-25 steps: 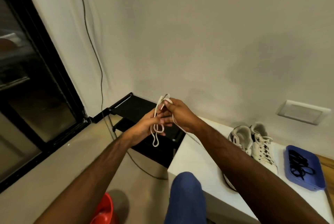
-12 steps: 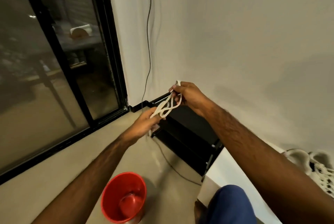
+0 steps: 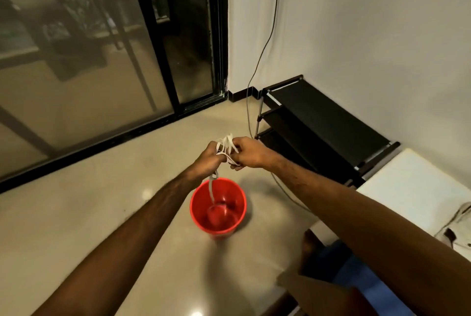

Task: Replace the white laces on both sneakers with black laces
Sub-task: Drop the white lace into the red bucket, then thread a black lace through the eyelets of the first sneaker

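Both hands meet above a red bucket [image 3: 218, 207] on the floor; the left hand [image 3: 209, 157] and right hand [image 3: 246, 153] each have their grip curled round a bundled white lace [image 3: 225, 146], one end dangling into the bucket; a sneaker [image 3: 458, 229] lies on the white worktop [image 3: 407, 183], right.

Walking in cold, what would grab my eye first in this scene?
Probably the bright red bucket on the pale floor, near the middle of the view. Just above it, the left hand and right hand together hold a bundled white lace, one end dangling toward the bucket. Behind them, a black shoe rack stands against the wall on the right.
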Demonstrator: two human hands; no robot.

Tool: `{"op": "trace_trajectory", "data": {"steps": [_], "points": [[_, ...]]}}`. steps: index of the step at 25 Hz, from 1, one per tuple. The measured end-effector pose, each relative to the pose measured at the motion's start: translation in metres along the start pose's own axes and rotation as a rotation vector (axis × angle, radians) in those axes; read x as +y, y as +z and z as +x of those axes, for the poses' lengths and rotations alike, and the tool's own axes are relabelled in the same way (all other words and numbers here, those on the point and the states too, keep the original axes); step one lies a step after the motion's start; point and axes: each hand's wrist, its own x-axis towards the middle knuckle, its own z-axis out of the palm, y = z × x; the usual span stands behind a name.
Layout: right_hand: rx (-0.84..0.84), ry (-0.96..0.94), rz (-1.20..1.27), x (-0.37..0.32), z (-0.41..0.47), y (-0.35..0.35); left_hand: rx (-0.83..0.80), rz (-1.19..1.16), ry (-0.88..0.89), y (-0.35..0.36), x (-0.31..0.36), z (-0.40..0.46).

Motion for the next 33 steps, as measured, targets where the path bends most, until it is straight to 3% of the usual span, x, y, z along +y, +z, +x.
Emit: {"op": "trace_trajectory", "data": {"steps": [7,15,18,20,24,29,33], "points": [[-0.024,0.038,-0.212,0.034,0.027,0.045,-0.026,-0.025,-0.056,-0.003,-0.068,0.008],[-0.098,0.100,-0.021,0.068,0.031,0.054,0.013,0.095,0.006,0.009,-0.098,0.022],[-0.137,0.113,-0.094,0.072,0.033,0.053,0.005,0.332,0.037,0.009,-0.102,0.026],[-0.201,0.126,-0.248,0.074,0.034,0.054,-0.090,0.572,0.010,0.006,-0.114,0.026],[-0.191,0.178,-0.318,0.088,0.030,0.053,-0.167,0.706,-0.106,0.000,-0.137,0.018],[-0.129,0.151,-0.301,0.098,0.005,0.032,-0.191,0.783,-0.010,0.014,-0.124,0.016],[-0.037,0.145,-0.279,0.109,-0.024,0.005,-0.199,0.863,0.211,0.045,-0.080,0.027]]}}
